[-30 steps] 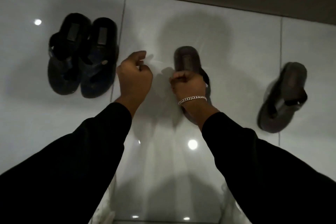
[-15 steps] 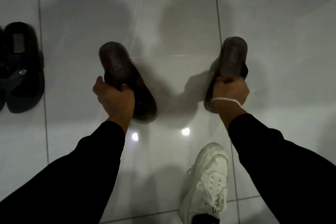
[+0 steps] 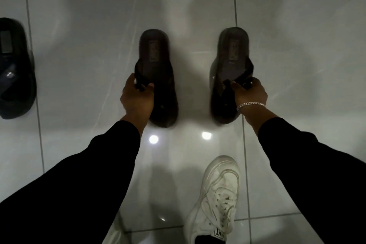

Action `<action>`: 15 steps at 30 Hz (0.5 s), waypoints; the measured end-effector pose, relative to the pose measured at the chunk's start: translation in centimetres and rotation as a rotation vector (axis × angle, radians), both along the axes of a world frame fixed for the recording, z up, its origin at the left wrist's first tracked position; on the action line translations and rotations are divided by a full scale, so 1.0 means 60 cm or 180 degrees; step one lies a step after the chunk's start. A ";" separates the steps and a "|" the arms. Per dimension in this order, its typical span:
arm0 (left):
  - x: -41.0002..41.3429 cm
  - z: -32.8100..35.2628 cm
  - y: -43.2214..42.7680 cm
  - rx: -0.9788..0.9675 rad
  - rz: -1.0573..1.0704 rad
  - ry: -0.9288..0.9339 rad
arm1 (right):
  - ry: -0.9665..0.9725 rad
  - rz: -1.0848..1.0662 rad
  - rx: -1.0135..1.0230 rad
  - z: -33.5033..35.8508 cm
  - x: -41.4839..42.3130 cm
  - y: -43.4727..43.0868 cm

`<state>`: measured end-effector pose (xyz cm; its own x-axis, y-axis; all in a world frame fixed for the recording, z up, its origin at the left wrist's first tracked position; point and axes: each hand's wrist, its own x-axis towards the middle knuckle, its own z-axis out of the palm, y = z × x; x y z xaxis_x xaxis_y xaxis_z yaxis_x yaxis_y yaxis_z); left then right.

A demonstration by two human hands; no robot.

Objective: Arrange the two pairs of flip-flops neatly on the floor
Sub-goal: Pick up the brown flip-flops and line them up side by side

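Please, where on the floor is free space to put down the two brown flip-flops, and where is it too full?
Free: the tile between the black flip-flop at the left edge and the left hand; the strip between the two brown flip-flops; the floor beyond the right hand. Crowded: near the white sneaker below.

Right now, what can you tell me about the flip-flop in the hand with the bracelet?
The right flip-flop is dark brown with a rounded heel end pointing away from the person and a small rectangular label on its footbed. Its darker straps look soft, and the right hand, wearing a silver chain bracelet, pinches them. It looks tipped slightly sideways, just over the glossy white tile floor; whether it touches the tiles is unclear. It lies roughly parallel to its mate, with a gap between.
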<state>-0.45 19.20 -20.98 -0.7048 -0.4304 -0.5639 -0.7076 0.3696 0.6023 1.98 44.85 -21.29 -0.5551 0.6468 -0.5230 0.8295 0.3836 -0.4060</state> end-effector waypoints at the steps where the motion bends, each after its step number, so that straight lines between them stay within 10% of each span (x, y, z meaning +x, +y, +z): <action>1: -0.002 0.000 0.011 0.0051 -0.0107 -0.0044 | 0.0029 0.0131 -0.0018 -0.001 -0.002 -0.009; 15: 0.007 0.008 0.059 0.0396 -0.0549 0.0053 | 0.0357 -0.0144 -0.0087 0.004 0.007 -0.038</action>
<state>-0.01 22.73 -20.53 -0.7718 -0.2302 -0.5928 -0.6297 0.4064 0.6620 2.38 42.57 -21.07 -0.5816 0.6589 -0.4770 0.7945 0.3343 -0.5070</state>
